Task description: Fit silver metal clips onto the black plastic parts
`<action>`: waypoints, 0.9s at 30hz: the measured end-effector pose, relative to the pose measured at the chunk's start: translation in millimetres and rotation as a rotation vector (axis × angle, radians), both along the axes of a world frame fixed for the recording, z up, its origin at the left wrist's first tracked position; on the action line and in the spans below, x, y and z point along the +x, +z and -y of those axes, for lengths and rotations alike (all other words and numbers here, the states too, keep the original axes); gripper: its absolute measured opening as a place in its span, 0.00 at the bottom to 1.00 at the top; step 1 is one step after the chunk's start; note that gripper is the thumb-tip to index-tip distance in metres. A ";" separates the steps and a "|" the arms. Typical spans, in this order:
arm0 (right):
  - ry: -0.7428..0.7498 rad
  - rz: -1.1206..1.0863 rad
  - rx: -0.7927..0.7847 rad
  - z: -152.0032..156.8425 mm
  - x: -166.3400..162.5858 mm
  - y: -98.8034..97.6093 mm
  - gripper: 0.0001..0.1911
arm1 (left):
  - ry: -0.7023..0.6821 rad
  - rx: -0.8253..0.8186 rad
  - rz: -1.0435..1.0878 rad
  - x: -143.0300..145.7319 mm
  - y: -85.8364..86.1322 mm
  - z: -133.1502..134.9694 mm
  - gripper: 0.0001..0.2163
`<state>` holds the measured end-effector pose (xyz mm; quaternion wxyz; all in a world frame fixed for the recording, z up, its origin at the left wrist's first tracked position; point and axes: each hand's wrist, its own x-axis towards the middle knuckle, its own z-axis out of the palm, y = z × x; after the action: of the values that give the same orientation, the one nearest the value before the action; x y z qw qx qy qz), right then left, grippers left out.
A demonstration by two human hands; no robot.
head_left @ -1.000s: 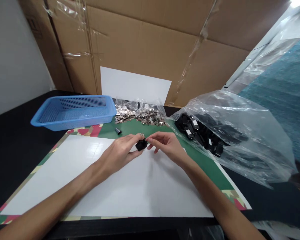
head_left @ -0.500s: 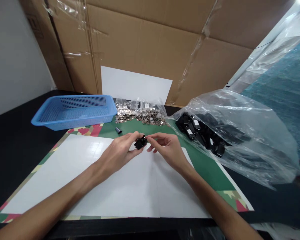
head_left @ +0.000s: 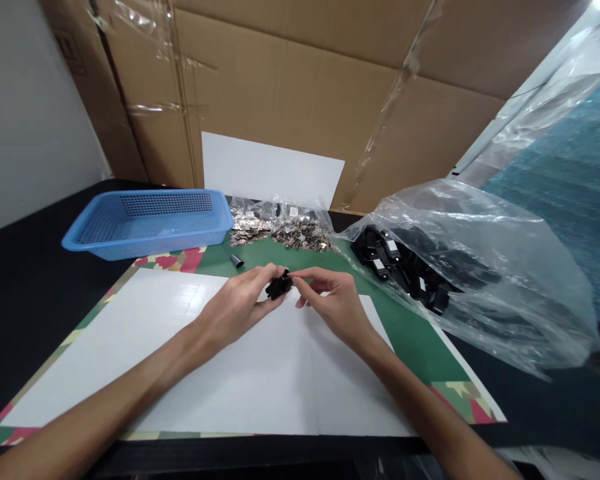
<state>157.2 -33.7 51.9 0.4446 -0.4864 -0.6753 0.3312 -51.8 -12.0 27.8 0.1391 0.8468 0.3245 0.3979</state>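
1. here at the fingertips, the left hand (head_left: 235,293) has thumb and forefinger parted just enough to span a small black plastic part (head_left: 279,285), gripping it at top and bottom.
2. the right hand (head_left: 337,297) comes in from three o'clock, thumb and forefinger nearly together at the part's right edge; whether they pinch something tiny there, i cannot tell. its other fingers curl loosely below.
3. so the part sits up between the two hands, over the far edge of the white boards (head_left: 260,380).
4. the step in hand, as i judge it: close fingertip work on that right edge, left hand as the clamp, right hand as the tool.
5. what the next move calls for, i'd say: a firm left grip, the part's angle held true, and a small, light push or turn from the right fingertips. too much force could well twist it loose.
6. outward now, on the green mat (head_left: 410,353): a short dark tube (head_left: 237,261) lies at ten o'clock from the part, and a heap of small metal pieces (head_left: 300,235) spreads at twelve.
7. farther out, a blue perforated plastic basket (head_left: 180,241) stands at ten o'clock; toward three, a clear plastic bag (head_left: 520,280) holds black plastic parts with white labels (head_left: 393,267).
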 end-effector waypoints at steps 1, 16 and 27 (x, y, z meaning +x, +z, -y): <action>0.009 0.007 -0.005 -0.4 0.5 0.4 0.14 | 0.000 0.007 -0.004 -0.3 -0.5 -0.2 0.10; -0.010 0.004 0.100 1.3 1.4 3.6 0.09 | 0.007 0.054 0.079 2.7 7.5 2.3 0.10; 0.017 -0.111 0.162 0.7 2.7 4.1 0.07 | 0.007 0.254 0.098 -0.2 7.8 1.5 0.16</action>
<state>160.0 -34.4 56.0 0.5164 -0.4240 -0.6781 0.3060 -52.1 -13.5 35.6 0.0450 0.8361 0.2671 0.4771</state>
